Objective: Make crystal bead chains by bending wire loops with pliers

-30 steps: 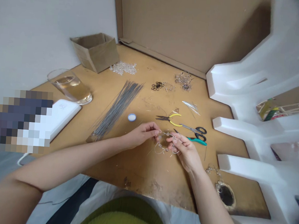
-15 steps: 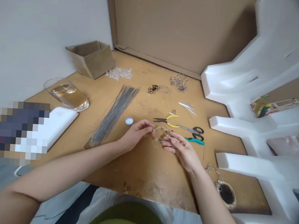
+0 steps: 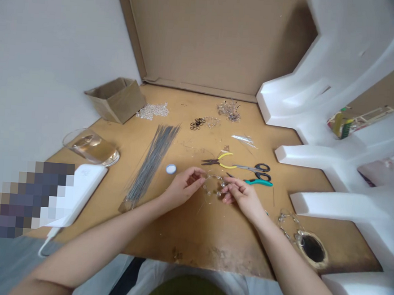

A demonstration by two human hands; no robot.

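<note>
Between my hands, above the wooden table, is a wire ring with clear beads (image 3: 209, 193). My left hand (image 3: 187, 182) pinches its left side between thumb and fingers. My right hand (image 3: 242, 195) grips its right side, the fingertips closed near a bead. Thin wire ends stick out below the ring. Just beyond the ring lie yellow-handled pliers (image 3: 227, 165). Black-handled scissors (image 3: 262, 167) and a teal-handled tool (image 3: 260, 182), its head partly hidden, lie by my right hand. A small round blue-rimmed lid or dish (image 3: 170, 168) sits left of my left hand.
A bundle of grey wires (image 3: 151, 167) lies left, near a tilted-looking glass of amber liquid (image 3: 97, 148) and a white power bank (image 3: 82, 193). Clear beads (image 3: 153, 110) lie by a cardboard box (image 3: 117, 101). Black rings (image 3: 197, 123) lie farther back. White foam (image 3: 304, 155) borders the right side.
The view has shifted, so the table things appear lower. My right fingers have drawn in more closely at the ring's right edge, and more of the ring shows.
</note>
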